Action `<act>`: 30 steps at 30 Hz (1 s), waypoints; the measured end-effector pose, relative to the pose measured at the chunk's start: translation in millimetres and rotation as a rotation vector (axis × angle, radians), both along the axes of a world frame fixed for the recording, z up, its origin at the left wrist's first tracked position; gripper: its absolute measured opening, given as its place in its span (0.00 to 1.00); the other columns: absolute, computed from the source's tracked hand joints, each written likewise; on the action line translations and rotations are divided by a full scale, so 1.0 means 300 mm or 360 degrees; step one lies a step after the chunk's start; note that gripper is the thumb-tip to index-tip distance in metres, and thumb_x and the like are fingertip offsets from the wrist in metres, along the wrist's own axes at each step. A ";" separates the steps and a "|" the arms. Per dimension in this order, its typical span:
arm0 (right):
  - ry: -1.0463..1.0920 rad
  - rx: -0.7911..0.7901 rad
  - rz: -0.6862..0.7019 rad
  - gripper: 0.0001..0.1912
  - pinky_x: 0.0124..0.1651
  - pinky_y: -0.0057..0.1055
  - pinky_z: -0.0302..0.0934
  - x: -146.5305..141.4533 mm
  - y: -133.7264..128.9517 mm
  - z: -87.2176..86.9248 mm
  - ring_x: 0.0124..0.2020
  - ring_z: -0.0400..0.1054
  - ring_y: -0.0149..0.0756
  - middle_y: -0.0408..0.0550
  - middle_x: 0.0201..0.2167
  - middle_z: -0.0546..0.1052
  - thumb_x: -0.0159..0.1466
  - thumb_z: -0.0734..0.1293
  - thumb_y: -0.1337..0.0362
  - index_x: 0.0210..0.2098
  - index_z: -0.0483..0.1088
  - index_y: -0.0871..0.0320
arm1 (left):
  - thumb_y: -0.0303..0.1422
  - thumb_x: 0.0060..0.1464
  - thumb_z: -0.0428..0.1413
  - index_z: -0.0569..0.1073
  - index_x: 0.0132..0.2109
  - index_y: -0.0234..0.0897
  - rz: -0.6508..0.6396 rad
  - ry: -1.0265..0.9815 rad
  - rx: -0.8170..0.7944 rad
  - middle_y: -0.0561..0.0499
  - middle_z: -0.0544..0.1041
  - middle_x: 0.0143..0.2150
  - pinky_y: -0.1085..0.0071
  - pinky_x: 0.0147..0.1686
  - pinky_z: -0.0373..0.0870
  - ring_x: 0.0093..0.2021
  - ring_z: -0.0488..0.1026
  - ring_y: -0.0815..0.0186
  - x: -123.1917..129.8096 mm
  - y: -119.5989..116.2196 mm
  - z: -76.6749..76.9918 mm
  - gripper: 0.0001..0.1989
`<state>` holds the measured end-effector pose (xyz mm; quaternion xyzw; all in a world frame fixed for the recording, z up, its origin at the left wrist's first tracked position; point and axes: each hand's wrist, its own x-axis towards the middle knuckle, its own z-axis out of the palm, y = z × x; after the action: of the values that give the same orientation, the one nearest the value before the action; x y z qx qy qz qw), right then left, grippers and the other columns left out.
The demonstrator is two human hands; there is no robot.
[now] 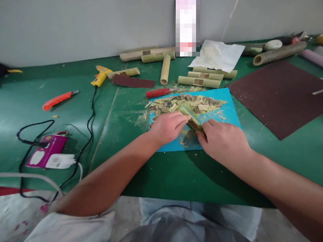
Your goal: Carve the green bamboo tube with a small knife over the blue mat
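Note:
A short bamboo tube (193, 123) with a rectangular opening lies slanted between my hands, above a blue sheet (233, 114). My right hand (222, 136) is wrapped round its lower right end. My left hand (169, 126) is closed at the tube's left side, fingertips at the opening; whether they pinch a small piece is too small to tell. Behind the tube, bamboo chips (174, 103) and shavings are heaped on the sheet. A red-handled knife (158, 92) rests at the sheet's back left edge.
Cut bamboo tubes (199, 81) line the back, with white paper (215, 55) over some. Brown sandpaper (280, 97) lies right. At left are a yellow glue gun (101, 76), its black cord, an orange cutter (58, 100) and a purple power strip (47, 151).

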<state>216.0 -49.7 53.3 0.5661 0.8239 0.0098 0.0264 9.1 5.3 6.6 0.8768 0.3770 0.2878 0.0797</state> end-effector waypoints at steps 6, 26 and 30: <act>-0.0020 0.0012 -0.0021 0.17 0.26 0.34 0.36 -0.002 0.003 0.001 0.23 0.63 0.32 0.52 0.28 0.77 0.69 0.58 0.62 0.32 0.75 0.61 | 0.34 0.69 0.50 0.79 0.50 0.35 -0.0009 0.0012 -0.0010 0.47 0.82 0.40 0.73 0.40 0.75 0.40 0.79 0.66 0.006 0.006 0.002 0.14; 0.0009 -0.0096 -0.0086 0.17 0.26 0.33 0.38 -0.004 0.007 0.003 0.25 0.65 0.34 0.53 0.31 0.77 0.70 0.59 0.61 0.32 0.74 0.61 | 0.34 0.69 0.50 0.79 0.50 0.36 0.0081 0.0032 -0.0003 0.47 0.82 0.41 0.71 0.40 0.75 0.41 0.80 0.64 0.017 0.012 -0.009 0.14; 0.0044 -0.0129 -0.0052 0.15 0.25 0.32 0.40 -0.002 0.009 0.006 0.25 0.64 0.34 0.53 0.32 0.77 0.69 0.59 0.62 0.35 0.74 0.61 | 0.33 0.68 0.51 0.80 0.49 0.36 0.0116 -0.0016 -0.0001 0.47 0.82 0.41 0.71 0.40 0.75 0.41 0.80 0.64 0.014 0.015 -0.006 0.14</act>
<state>215.3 -46.9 55.0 0.5779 0.8146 -0.0318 0.0380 13.2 9.8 4.9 0.8609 0.4085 0.2948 0.0711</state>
